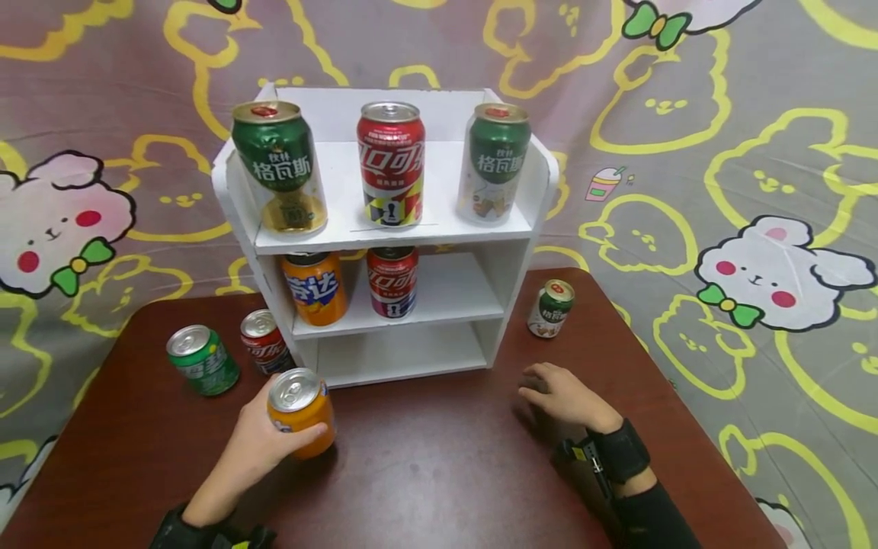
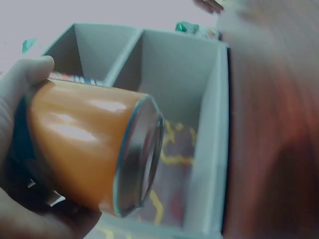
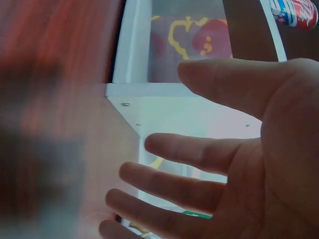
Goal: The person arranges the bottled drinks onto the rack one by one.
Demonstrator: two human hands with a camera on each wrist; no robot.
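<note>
My left hand (image 1: 264, 429) grips an orange soda can (image 1: 302, 408), thumb across its front and fingers around the far side. In the head view this can is upright, in front of the lower left corner of the white shelf (image 1: 405, 375). The left wrist view shows the same can (image 2: 89, 144) close up, overlapping the shelf's lower compartments. My right hand (image 1: 564, 396) is over the table at the shelf's right, its fingers spread and holding nothing in the right wrist view. Beyond it stands a green-and-white can (image 1: 550, 311).
Two green-topped cans flank a red cola can (image 1: 391, 164) on the top shelf. An orange can (image 1: 315, 288) and a red can (image 1: 392, 282) occupy the middle shelf. Left of the shelf stand a green can (image 1: 203, 360) and a small red can (image 1: 266, 341). A patterned cloth hangs behind.
</note>
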